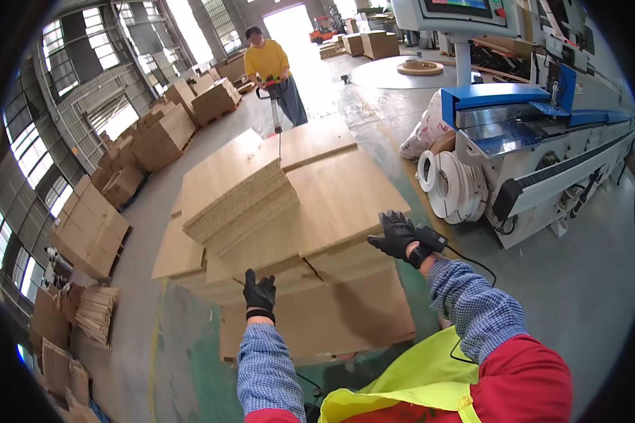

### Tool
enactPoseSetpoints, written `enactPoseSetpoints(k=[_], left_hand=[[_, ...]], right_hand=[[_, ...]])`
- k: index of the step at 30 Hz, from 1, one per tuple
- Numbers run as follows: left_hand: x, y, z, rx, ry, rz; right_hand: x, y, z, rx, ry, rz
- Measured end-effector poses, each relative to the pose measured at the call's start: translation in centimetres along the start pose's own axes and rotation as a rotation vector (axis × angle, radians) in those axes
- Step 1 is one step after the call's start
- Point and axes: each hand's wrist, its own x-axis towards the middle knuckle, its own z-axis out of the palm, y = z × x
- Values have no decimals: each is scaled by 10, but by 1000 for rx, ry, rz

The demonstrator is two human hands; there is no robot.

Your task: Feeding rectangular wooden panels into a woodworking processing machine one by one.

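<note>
Held out at the near edge of the wooden boards (353, 187), with these lying straight ahead of the fingers. Placed at the near right corner with the right hand (396, 236), overlapping the wood in this view; farther left, just by the front edge, with the left hand (259, 290). Spread loosely on both hands, grasping nothing; cannot tell whether actually touching the wood. Piled higher toward the left in a raised stack (233, 180), with its long axis slanting from near left to far right, closer to the left hand. Smooth, pale and faintly grained on the upper faces; rough and speckled, like pressed chips, along the cut edges. Flat and square-cornered throughout. Supported below by a plain brown base (310, 328). Covered at the hands by matt black gloves (400, 227), with checked blue sleeves (476, 303) behind. Faced across the boards by a co-worker (267, 62) in yellow, holding a handle (271, 83).
</note>
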Motion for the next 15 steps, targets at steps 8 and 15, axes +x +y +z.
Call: enactPoseSetpoints(k=[8, 15], left_hand=[[-23, 21, -35, 66, 92, 67], [-27, 22, -33, 23, 124, 55]], right_hand=[[-11, -17, 28, -103, -108, -39], [-13, 2, 49, -146, -81, -70]])
